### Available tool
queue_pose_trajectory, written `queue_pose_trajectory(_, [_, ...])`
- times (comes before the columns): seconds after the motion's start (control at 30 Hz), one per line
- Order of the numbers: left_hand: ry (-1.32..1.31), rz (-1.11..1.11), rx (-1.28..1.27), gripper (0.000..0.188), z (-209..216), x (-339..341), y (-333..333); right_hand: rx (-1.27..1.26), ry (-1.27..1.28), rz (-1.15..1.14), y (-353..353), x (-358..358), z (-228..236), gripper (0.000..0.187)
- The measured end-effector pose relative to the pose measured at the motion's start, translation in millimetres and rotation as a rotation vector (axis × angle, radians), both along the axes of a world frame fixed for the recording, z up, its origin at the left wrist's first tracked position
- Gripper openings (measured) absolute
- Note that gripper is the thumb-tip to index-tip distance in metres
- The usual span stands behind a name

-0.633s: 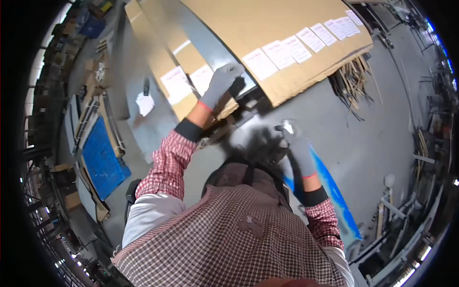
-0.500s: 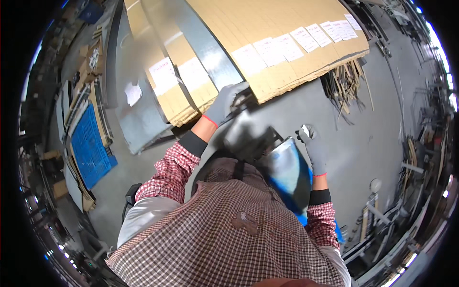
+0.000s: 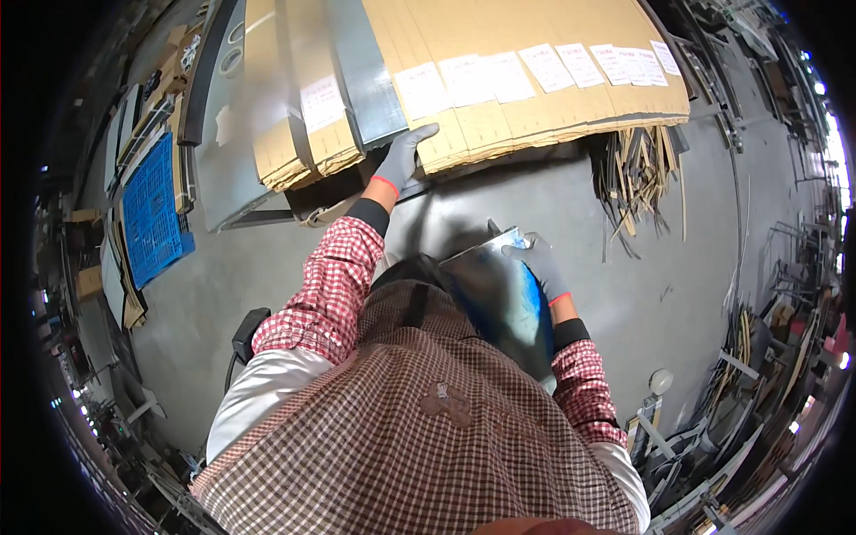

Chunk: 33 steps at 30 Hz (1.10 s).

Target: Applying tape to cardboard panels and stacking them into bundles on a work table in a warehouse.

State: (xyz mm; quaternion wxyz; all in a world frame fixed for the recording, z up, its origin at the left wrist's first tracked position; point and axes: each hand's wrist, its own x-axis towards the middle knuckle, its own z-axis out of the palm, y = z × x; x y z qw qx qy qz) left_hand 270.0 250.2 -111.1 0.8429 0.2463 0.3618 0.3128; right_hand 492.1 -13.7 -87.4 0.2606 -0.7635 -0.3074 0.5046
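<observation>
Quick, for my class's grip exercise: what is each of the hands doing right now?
Left hand: at the cardboard stack's near edge; open or closed cannot be told.
Right hand: closed, holding the shiny, partly blue sheet.

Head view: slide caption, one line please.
Gloved left hand at the edge of a cardboard stack, gloved right hand at a shiny panel.

White paper labels (image 3: 546, 68) with faint reddish print line a broad brown cardboard stack (image 3: 517, 114), while a single label (image 3: 322, 102) marks narrower cardboard (image 3: 328, 147) at left, the small lettering too indistinct to read.
</observation>
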Motion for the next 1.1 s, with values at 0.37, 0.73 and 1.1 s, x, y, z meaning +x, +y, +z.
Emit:
queue_pose_trajectory(0.37, [-0.072,-0.024,-0.104,0.043,11,-8,-27,0.358,0.048,-0.304,-18,16,-32,0.021])
queue_pose_trajectory(0.73, [0.193,-0.29,0.197,0.052,38,-3,-210,0.428,-0.057,-0.16,46,-11,89,0.021])
queue_pose_trajectory(1.1, [0.424,-0.172,0.802,0.042,158,-72,-193,0.493,0.095,0.884,51,-75,191,0.031])
